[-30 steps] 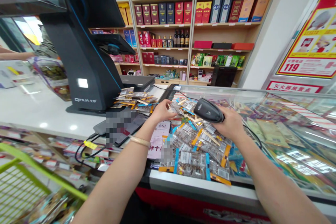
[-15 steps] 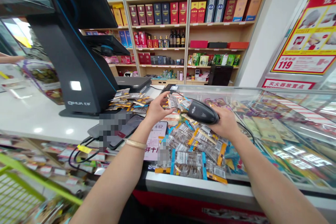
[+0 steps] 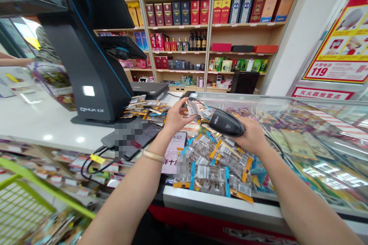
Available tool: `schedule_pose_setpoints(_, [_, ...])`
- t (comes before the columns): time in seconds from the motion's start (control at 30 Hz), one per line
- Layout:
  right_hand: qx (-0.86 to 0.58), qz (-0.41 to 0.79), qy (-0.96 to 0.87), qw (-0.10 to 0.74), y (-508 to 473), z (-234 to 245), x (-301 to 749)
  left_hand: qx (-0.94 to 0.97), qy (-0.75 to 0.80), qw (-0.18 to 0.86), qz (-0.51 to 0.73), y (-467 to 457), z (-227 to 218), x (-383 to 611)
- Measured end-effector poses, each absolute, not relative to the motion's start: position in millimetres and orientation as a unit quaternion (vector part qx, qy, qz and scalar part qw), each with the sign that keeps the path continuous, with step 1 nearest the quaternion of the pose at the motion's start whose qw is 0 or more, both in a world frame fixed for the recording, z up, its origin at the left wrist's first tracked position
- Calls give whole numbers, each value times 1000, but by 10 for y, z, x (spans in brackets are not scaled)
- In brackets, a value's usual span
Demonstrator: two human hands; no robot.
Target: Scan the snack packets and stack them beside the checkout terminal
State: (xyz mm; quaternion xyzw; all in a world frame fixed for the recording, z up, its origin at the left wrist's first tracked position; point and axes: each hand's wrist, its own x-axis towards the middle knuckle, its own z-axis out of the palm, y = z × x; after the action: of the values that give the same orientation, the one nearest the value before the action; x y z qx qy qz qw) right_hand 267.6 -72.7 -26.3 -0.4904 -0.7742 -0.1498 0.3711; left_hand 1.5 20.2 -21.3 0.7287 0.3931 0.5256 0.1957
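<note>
In the head view, a black handheld barcode scanner (image 3: pixel 225 122) is gripped by my right hand (image 3: pixel 253 134), its front end turned left. My left hand (image 3: pixel 176 116) pinches a small clear snack packet (image 3: pixel 191 108) between thumb and fingers, just left of the scanner. The two do not appear to touch. Below both hands lies a pile of similar snack packets (image 3: pixel 209 180) with blue and orange edges, on the glass-topped counter. Beyond my left hand is a second heap of packets (image 3: pixel 143 109), beside the register's base.
A dark register stand (image 3: pixel 97 65) rises at left. Two phones lie near my left forearm, a lit one (image 3: pixel 174 153) and a dark one (image 3: pixel 142 141). A green basket (image 3: pixel 23 195) stands lower left. Another person's arm (image 3: pixel 14 60) shows far left. Boxes fill shelves (image 3: pixel 184 25) behind.
The whole view has shifted slightly, so most things sit further right in the picture. Both hands keep their hold on the packet and the scanner, with little other movement.
</note>
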Motion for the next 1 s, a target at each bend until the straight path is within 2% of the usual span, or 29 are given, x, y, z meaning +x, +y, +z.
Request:
schedule_pose_setpoints(0.1, [-497,-156,-770,368,-722,-277,2688,640,440,196,599,257,-200,-16])
schedule_pose_setpoints(0.3, [-487,-166,-774,370,-700,-305,2695,444,489,107,743,572,-123,-388])
schedule_pose_setpoints(0.43, [-476,-174,-775,378,-671,-341,2713,415,526,67,739,734,-189,-578])
schedule_pose_setpoints(0.57, [-472,-180,-774,382,-672,-343,2713,424,552,-15,718,673,-262,-571])
schedule_pose_setpoints(0.7, [-476,-179,-772,383,-698,-310,2693,421,559,-76,710,507,-190,-498])
schedule_pose_setpoints(0.77, [-486,-174,-768,379,-706,-298,2686,463,540,-45,701,438,-136,-435])
schedule_pose_setpoints(0.87, [-496,-173,-762,379,-706,-293,2685,596,490,110,626,350,-97,-302])
schedule_pose_setpoints(1.0, [-506,-170,-758,376,-703,-294,2689,776,415,314,356,202,-99,-154])
